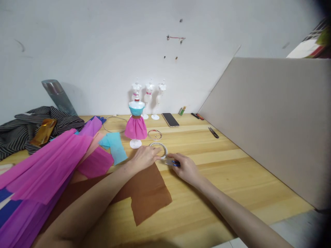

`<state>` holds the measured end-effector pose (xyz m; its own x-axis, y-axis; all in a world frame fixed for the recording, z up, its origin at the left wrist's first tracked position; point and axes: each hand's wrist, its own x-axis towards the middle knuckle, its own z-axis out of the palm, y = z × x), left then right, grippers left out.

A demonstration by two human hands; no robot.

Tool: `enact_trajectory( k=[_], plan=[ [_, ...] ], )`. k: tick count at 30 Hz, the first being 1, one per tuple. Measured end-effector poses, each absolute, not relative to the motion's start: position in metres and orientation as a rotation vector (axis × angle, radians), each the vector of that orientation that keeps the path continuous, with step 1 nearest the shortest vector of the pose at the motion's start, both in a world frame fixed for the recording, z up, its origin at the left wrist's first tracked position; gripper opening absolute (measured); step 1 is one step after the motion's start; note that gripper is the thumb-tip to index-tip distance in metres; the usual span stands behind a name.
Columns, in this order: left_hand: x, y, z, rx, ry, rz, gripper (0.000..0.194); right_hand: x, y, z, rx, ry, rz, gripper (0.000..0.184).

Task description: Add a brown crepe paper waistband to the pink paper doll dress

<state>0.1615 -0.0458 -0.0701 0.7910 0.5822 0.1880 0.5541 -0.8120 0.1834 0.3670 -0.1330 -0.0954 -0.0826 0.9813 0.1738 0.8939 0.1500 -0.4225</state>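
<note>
My left hand (146, 157) reaches over the brown paper (151, 196), its fingers closed on the near left rim of a white roll of tape (165, 148). In my right hand (188, 168) is a small pair of scissors (171, 163) with dark blue handles, the blades pointing left towards the roll. Just beyond my left hand stands a miniature dress form (135, 143) on a white base. It wears a turquoise top, a brown waistband and a pink gathered skirt (136, 128). A thin ring with small red bits (155, 134) lies behind the roll.
Pink and purple crepe paper (57, 165) heaps up at left, beside turquoise pieces (116, 148), striped cloth (15, 131) and a tumbler (59, 94). Several bare dress forms (149, 90), a phone (170, 120) and a cutter (213, 132) stand or lie further back. A grey panel (271, 120) borders the right.
</note>
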Motion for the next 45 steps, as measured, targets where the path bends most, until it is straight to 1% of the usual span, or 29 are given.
enact_trajectory(
  k=[4,6,8,10,12,15,18,21,23,26,28,31,33,35,38,40,43,45],
  plan=[
    [0.154,-0.041,-0.057,2.740,1.031,0.491,0.024,0.369,-0.132,-0.095,-1.886,-2.061,0.213,0.030],
    [0.149,-0.037,-0.045,2.584,1.088,0.646,0.025,0.368,-0.131,-0.094,-1.832,-2.042,0.221,0.036],
    [0.144,-0.035,-0.031,2.428,1.105,0.776,0.027,0.363,-0.128,-0.091,-1.747,-2.068,0.254,0.047],
    [0.142,-0.038,-0.019,2.362,1.061,0.795,0.029,0.356,-0.123,-0.087,-1.691,-2.144,0.291,0.052],
    [0.144,-0.047,-0.011,2.392,0.953,0.687,0.029,0.349,-0.117,-0.083,-1.685,-2.220,0.287,0.046],
    [0.151,-0.067,-0.008,2.556,0.756,0.325,0.023,0.341,-0.111,-0.078,-1.759,-2.307,0.236,0.029],
    [0.155,-0.079,-0.010,2.711,0.708,-0.003,0.018,0.343,-0.110,-0.075,-1.793,-2.348,0.224,0.018],
    [0.147,-0.078,-0.013,2.755,0.751,-0.072,0.016,0.357,-0.108,-0.077,-1.907,-2.294,0.166,0.014],
    [0.135,-0.076,-0.015,2.768,0.849,-0.067,0.017,0.371,-0.104,-0.079,-2.083,-2.145,0.139,0.012],
    [0.116,-0.082,-0.018,2.732,1.157,-0.183,0.021,0.389,-0.098,-0.082,-2.163,-2.048,0.101,0.019],
    [0.109,-0.091,-0.021,2.662,1.334,-0.273,0.019,0.390,-0.095,-0.082,-2.049,-2.014,0.099,0.020],
    [0.105,-0.104,-0.025,2.601,1.433,-0.322,0.016,0.371,-0.096,-0.080,-1.647,-2.118,0.265,0.017],
    [0.106,-0.108,-0.029,2.589,1.454,-0.318,0.019,0.350,-0.098,-0.078,-1.461,-2.246,0.342,0.015],
    [0.106,-0.111,-0.031,2.587,1.445,-0.304,0.022,0.330,-0.098,-0.075,-1.405,-2.313,0.342,0.016],
    [0.100,-0.116,-0.027,2.578,1.413,-0.289,0.022,0.311,-0.094,-0.068,-1.343,-2.239,0.371,0.020],
    [0.090,-0.121,-0.018,2.524,1.390,-0.230,0.016,0.306,-0.090,-0.061,-1.292,-2.112,0.400,0.018],
    [0.063,-0.129,0.010,2.363,1.346,0.079,0.003,0.304,-0.084,-0.051,-1.222,-1.948,0.459,0.017],
    [0.035,-0.130,0.034,2.139,1.336,0.364,0.009,0.300,-0.082,-0.047,-1.227,-1.944,0.525,0.021]
  ],
)
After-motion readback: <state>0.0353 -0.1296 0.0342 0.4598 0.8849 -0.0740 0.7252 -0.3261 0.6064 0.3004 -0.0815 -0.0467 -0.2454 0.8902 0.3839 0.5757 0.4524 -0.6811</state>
